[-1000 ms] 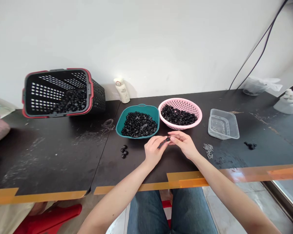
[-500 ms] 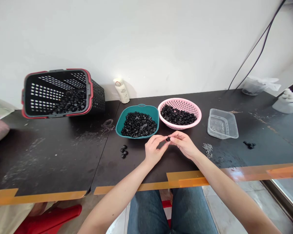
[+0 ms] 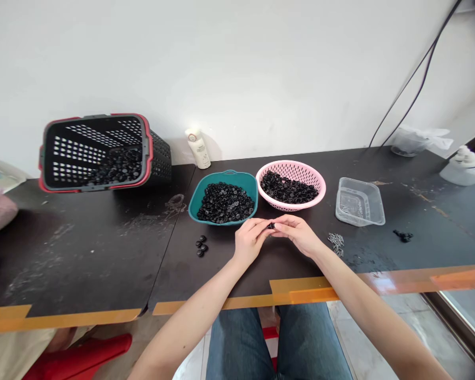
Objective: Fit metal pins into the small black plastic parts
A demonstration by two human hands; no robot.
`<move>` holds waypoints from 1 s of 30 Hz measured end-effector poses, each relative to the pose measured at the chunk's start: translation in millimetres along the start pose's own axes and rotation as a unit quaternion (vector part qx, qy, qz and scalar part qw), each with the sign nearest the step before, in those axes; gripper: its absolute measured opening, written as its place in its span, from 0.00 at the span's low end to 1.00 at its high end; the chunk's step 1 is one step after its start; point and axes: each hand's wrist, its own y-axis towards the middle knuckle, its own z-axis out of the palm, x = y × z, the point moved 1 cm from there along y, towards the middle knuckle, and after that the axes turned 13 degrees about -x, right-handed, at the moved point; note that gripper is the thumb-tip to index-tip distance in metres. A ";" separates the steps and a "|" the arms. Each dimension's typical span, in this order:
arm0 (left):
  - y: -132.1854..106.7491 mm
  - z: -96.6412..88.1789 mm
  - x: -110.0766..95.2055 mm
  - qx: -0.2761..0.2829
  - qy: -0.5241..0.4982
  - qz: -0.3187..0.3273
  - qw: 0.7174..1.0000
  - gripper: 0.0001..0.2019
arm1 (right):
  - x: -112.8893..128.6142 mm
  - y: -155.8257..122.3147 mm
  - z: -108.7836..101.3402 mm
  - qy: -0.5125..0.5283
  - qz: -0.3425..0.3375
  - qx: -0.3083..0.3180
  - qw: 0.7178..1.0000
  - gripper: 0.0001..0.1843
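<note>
Both hands [image 3: 248,240] [image 3: 300,235] still pinch one small black piece [image 3: 271,226] (barely moved).

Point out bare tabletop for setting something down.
Widest: the scuffed table in front of the black basket. Smaller: between the loose black discs and the orange tape. Crowded: the middle, where left hand and right hand meet at a small black piece near the teal tray and pink basket.

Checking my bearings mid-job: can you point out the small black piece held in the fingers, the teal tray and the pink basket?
Black piece [image 3: 271,226]: head view, on its exposed middle.
Teal tray [image 3: 230,177]: head view, on its inner back wall.
Pink basket [image 3: 301,170]: head view, on its inner back wall.
</note>
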 end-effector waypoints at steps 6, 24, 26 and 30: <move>-1.7 0.1 -0.4 0.002 0.006 0.028 1.000 0.12 | 3.0 -0.7 0.0 0.034 0.045 0.021 0.998 0.10; -4.4 0.5 2.2 0.006 -0.009 0.054 0.998 0.14 | 4.6 2.6 -4.3 0.047 0.111 0.091 0.988 0.16; -5.2 0.8 1.9 0.010 -0.006 0.054 0.998 0.14 | 2.7 3.1 -4.3 0.058 0.110 0.092 0.988 0.18; -7.5 0.6 2.6 0.007 0.002 0.044 0.999 0.13 | -3.3 2.7 -0.9 0.097 0.089 0.077 0.988 0.22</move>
